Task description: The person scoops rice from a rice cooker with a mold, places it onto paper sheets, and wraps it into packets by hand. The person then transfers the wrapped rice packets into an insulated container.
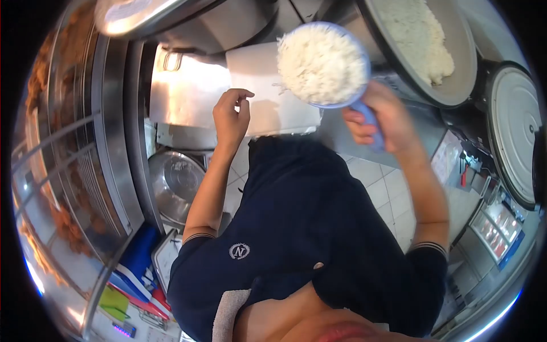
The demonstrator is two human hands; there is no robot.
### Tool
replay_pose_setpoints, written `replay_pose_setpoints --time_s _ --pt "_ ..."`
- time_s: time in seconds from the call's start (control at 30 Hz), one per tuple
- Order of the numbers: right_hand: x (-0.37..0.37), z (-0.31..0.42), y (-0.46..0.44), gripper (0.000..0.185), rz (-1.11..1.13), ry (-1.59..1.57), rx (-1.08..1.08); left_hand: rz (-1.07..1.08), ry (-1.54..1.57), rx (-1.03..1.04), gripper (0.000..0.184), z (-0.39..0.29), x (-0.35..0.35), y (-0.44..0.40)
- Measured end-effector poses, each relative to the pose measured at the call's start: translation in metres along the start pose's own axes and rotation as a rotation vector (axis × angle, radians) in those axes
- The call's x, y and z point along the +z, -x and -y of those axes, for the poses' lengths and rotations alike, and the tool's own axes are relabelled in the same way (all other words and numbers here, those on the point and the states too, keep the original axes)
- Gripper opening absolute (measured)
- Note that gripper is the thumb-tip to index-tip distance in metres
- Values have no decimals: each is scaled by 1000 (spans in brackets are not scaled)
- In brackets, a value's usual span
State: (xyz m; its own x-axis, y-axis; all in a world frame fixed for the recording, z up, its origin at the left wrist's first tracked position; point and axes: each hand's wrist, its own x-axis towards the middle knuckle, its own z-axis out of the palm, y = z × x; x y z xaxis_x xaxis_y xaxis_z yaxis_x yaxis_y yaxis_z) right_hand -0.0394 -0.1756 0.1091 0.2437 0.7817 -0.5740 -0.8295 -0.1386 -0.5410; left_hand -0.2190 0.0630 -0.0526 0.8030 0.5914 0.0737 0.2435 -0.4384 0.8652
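Note:
My right hand [387,117] is wrapped round the handle of a pale blue rice scoop [366,68]. A rounded heap of cooked white rice [322,62] fills the scoop. It is held over the right side of a white sheet [256,108], where a few loose grains lie. My left hand [232,117] hovers at the left part of the sheet, with its fingers loosely curled, thumb and forefinger apart, and nothing visible in it. At the upper right, a large round rice pot [467,74] stands uncovered with more rice inside.
A round pale lid [515,122] stands at the far right. Another large metal vessel [216,23] is at the top left. A steel bowl [176,185] sits below the counter [191,94] on the left. Along the left runs a display case [114,142] with food in it.

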Motion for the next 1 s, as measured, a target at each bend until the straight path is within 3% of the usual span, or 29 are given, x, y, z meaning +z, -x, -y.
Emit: replay_pose_setpoints --time_s 0.07,0.13,0.17,0.23,0.37,0.43,0.5,0.67,0.7,0.77,0.83,0.9,0.93,0.97,1.0 --pt "-11 -50 -34 41 -130 32 -66 46 -123 -25 19 19 -12 23" --pt "-44 -108 -92 53 -352 786 -562 109 -186 -92 21 35 -16 39" --pt "-59 -131 -119 53 -346 790 -562 106 -204 -24 24 45 -13 45" --pt "-77 -166 -152 55 -455 1867 -732 202 -318 70 34 62 -10 53" --pt "-59 -171 -143 58 -506 1829 -588 416 -461 220 45 84 -7 67" --pt "-67 -166 -114 57 -662 1396 -948 416 -470 240 47 88 -10 76" --pt "-96 -169 -85 55 -804 1391 -1045 399 -475 261 48 89 -9 77" --pt "-171 -209 -34 49 -1013 1522 -715 438 -497 278 63 83 -10 80" --pt "-163 -201 -38 49 -987 1534 -729 415 -499 263 63 84 -10 82" --pt "-126 -183 -59 45 -1232 1800 -1038 446 -508 298 64 93 -8 83" --pt "-86 -168 -100 40 -802 1512 -993 421 -543 309 65 99 -3 87" --pt "-27 -165 -150 37 -466 1317 -788 429 -575 330 65 100 0 89" --pt "6 -160 -176 37 -322 1291 -839 394 -582 327 65 99 0 89" --pt "26 -158 -205 44 -208 1379 -641 419 -590 319 66 98 0 88" --pt "47 -156 -233 53 -113 1450 -583 445 -597 314 67 96 2 88"
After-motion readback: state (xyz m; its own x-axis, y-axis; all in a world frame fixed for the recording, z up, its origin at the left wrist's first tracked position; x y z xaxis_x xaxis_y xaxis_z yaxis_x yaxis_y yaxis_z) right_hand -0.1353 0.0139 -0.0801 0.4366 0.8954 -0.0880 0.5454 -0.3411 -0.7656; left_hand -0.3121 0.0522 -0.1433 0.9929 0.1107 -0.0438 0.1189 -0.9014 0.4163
